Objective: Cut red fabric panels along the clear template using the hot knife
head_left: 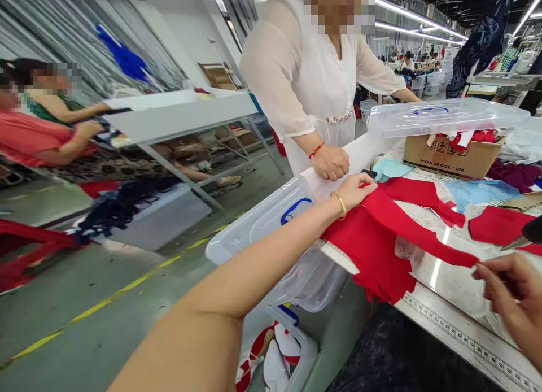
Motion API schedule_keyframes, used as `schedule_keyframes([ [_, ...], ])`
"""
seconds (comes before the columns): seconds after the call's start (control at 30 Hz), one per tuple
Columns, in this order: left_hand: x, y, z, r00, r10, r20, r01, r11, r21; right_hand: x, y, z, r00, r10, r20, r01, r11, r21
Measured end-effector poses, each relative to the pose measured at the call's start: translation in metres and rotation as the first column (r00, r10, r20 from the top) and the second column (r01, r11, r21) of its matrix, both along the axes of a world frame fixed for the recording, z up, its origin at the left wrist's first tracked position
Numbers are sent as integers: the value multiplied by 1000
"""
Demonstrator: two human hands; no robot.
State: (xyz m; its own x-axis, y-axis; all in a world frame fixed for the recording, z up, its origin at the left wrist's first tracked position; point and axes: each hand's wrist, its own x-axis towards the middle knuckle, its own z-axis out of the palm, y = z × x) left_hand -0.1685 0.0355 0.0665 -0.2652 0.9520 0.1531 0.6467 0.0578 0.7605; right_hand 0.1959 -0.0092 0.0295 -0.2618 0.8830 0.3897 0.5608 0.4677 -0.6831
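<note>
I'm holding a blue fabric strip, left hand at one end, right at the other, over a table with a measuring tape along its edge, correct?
Not quite: the head view shows the fabric strip is red, not blue. The left hand holds one end, the right hand the other, over the table with the measuring tape along its edge.

Grn-gry flr [139, 324], yel line [105, 303], prob. gry curtains [63, 25]
</note>
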Motion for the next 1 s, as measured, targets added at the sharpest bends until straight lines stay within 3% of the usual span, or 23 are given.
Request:
schedule_keyframes([
  [0.03, -14, -9, -1, 998, 17, -59, -18, 1000, -12, -20, -4, 0, 991, 135, 18, -134, 990, -53],
  [0.13, -45, -37, -13, 970, 50, -238, -72, 994, -86, -66, -18, -12, 944, 331, -4, -330, 942, -58],
  [0.23, -61, -62, -32, 918, 60, -392, -137, 975, -173, -90, -27, -27, 904, 427, 15, -427, 904, -23],
  [0.4, -69, -83, -56, 814, 53, -579, -234, 942, -241, -96, -31, -41, 853, 490, 182, -484, 872, -79],
  [0.57, -61, -91, -46, 695, 47, -718, -211, 967, -141, -74, -21, -36, 840, 419, 344, -392, 908, -148],
  [0.7, -53, -93, -37, 624, 38, -781, -59, 998, 2, -34, 14, -22, 861, 205, 465, -186, 979, -86],
  [0.77, -45, -87, -40, 536, 43, -843, 160, 975, 151, -9, 37, -17, 819, 17, 574, -33, 999, 17],
  [0.83, -27, -75, -46, 526, -4, -851, 347, 914, 211, 13, 59, -15, 740, -115, 663, 50, 992, 116],
  [0.93, 23, -51, -51, 567, -180, -804, 513, 841, 174, 34, 82, -19, 703, -167, 691, 90, 985, 146],
  [1.0, 63, -34, -51, 538, -388, -748, 596, 803, 13, 41, 92, -24, 703, -151, 695, 80, 988, 134],
])
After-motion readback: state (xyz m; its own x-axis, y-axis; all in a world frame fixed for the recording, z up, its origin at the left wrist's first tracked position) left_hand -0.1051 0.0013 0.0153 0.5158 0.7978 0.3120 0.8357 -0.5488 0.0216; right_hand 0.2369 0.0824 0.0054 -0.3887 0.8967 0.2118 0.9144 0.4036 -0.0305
